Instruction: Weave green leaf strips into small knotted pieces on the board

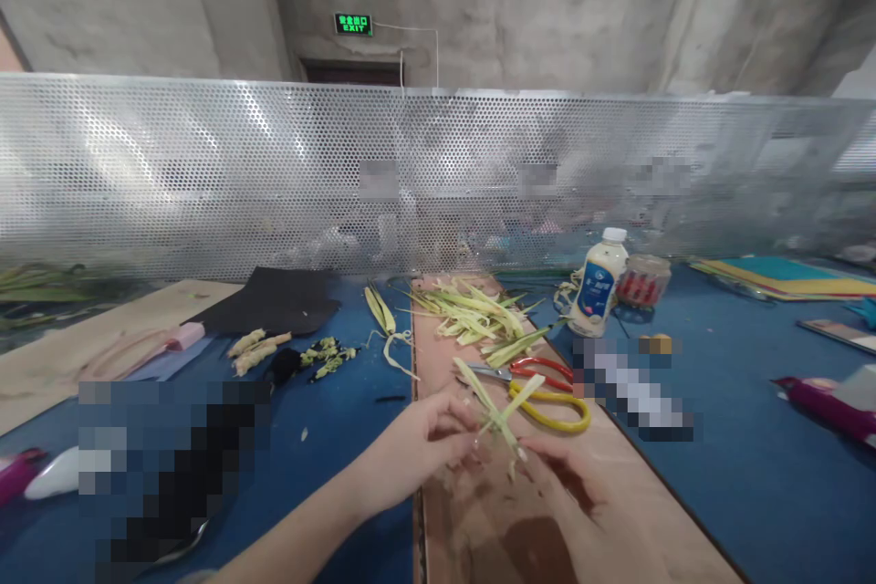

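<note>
My left hand (417,447) and my right hand (568,484) meet over a brown board (479,520), both pinching a small bundle of pale green leaf strips (499,411) that cross between the fingertips. A loose pile of the same leaf strips (472,310) lies farther back on the board. Red-handled scissors (540,370) and yellow-handled scissors (554,411) lie just beyond my right hand.
A white bottle (599,283) and a clear jar with red contents (641,283) stand at the back right. Small woven leaf pieces (256,349) and a black sheet (274,301) lie on the blue table at left. A perforated metal screen (438,173) closes the far side. A purple tool (828,401) lies at right.
</note>
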The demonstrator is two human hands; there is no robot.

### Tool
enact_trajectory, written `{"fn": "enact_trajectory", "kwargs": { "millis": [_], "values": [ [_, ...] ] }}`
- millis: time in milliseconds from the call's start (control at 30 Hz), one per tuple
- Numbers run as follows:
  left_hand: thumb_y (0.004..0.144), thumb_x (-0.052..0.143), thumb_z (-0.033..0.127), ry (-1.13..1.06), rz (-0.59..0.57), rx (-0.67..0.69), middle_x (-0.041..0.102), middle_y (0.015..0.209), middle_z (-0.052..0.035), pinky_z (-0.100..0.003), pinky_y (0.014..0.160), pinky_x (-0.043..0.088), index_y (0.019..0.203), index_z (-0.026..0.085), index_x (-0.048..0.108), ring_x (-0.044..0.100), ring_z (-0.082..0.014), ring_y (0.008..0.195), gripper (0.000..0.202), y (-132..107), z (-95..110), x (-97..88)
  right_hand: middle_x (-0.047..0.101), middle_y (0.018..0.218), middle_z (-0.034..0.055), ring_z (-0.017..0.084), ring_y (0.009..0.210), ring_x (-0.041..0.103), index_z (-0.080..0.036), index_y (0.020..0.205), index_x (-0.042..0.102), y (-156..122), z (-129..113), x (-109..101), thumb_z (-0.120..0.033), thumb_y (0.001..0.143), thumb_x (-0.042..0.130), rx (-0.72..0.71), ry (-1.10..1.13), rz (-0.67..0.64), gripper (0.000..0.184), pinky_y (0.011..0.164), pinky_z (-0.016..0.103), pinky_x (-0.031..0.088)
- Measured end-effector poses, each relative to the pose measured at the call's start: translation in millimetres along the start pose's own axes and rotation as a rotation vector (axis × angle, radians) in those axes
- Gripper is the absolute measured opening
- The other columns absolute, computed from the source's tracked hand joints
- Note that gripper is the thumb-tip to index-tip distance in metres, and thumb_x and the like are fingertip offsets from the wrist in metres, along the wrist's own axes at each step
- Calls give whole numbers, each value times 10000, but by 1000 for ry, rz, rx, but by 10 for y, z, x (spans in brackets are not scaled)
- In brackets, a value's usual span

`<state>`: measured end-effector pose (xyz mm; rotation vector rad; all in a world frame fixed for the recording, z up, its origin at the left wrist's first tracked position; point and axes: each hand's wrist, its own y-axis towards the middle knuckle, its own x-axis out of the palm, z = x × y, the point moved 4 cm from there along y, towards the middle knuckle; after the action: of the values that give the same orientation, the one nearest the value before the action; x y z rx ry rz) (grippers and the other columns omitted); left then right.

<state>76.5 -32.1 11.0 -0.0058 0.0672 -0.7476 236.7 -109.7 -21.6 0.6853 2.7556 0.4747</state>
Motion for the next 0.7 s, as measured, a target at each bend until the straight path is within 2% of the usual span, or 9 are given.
{"fn": "enact_trajectory", "kwargs": {
  "millis": [100, 200, 267, 467, 600, 700],
  "values": [
    [695, 602, 245, 208, 13, 5, 564, 637, 15, -211, 589, 363, 722, 140, 594, 506, -104, 604, 110, 0, -11, -28, 716, 839, 56, 212, 781, 668, -191, 853, 647, 24, 21, -37, -188, 654, 584, 38, 18, -77, 209, 594, 216, 540],
    [684, 613, 273, 326, 54, 47, 577, 681, 7, -226, 607, 368, 708, 144, 627, 504, -114, 624, 132, -3, 18, -51, 712, 869, 62, 207, 785, 668, -191, 879, 633, 33, 22, -19, -206, 682, 574, 68, -1, -115, 207, 653, 233, 544],
    [683, 619, 277, 259, 69, 53, 590, 697, 2, -231, 617, 380, 720, 144, 627, 510, -115, 630, 138, -4, 30, -53, 712, 851, 56, 201, 768, 668, -198, 861, 641, 22, 6, 23, -231, 695, 575, 39, -64, -85, 182, 655, 229, 541],
    [667, 653, 261, -156, -25, -19, 643, 686, -48, -282, 622, 450, 706, 120, 568, 569, -139, 627, 169, -18, -7, 25, 714, 845, 60, 173, 652, 670, -208, 902, 664, -52, 13, 235, -280, 760, 504, -71, -92, -88, 226, 532, 195, 529],
    [657, 671, 233, -258, 10, -41, 658, 699, -54, -287, 658, 461, 735, 120, 549, 601, -143, 651, 184, -13, -44, 35, 704, 914, 82, 187, 752, 670, -196, 945, 657, -23, 82, 231, -289, 772, 481, -106, -59, -107, 264, 580, 205, 537],
    [649, 675, 231, -298, 46, -94, 649, 673, -41, -258, 620, 453, 731, 125, 535, 588, -124, 615, 194, -2, -78, 38, 711, 888, 73, 191, 738, 672, -206, 913, 675, 9, 88, 228, -274, 735, 518, -139, -66, -172, 247, 594, 213, 545]
  ]
}}
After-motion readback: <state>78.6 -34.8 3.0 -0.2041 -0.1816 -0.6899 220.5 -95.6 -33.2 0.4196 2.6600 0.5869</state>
